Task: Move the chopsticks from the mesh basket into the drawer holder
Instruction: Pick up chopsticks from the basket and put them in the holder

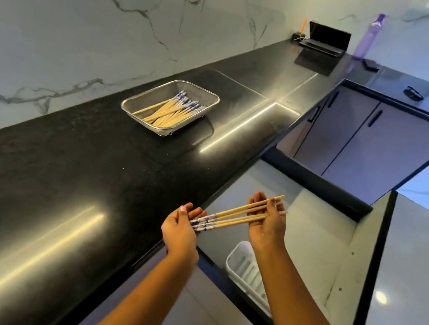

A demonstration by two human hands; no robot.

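Glossy black counter [70, 170]; left hand [180, 228], right hand [265, 226] grip slim wooden chopsticks [228, 211] near white ribbed holder [243, 267].

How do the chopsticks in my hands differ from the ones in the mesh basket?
The held chopsticks are few, gripped between left hand and right hand above the drawer; the basket chopsticks are a bigger pile lying loose in the mesh basket. Both have blue-patterned ends.
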